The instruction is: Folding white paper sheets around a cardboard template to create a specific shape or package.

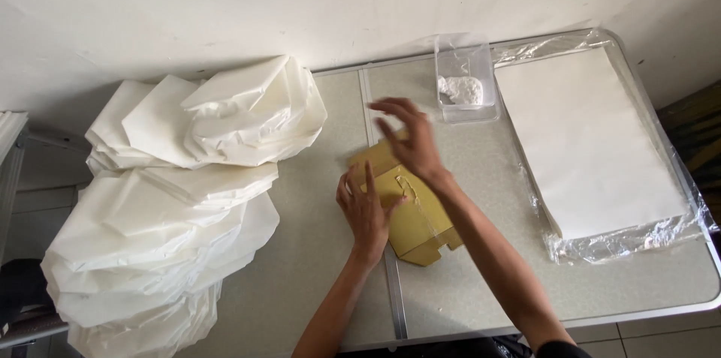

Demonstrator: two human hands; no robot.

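A flattened cardboard piece [413, 212] lies near the middle of the table [315, 283], with the left hand [366, 208] pressed on its left part and the right hand [411, 140] over its far end. Behind it, toward the wall, stands a small plastic container [466, 76] with powder [462, 89] in it. To the right lies a sheet stack [589, 140] on plastic wrap [638, 238]. Folded paper bundles [173, 193] are piled at the left edge.

Paper stacks and a clear tub on a grey folding table

A heap of folded white paper pieces [173, 200] covers the table's [315, 283] left end and spills past its edge. A flat stack of white sheets [593, 140] lies at the right on crinkled clear plastic wrap [631, 242]. A clear plastic container [466, 76] holding white paste [461, 89] stands by the wall [300, 5], just left of the sheets.
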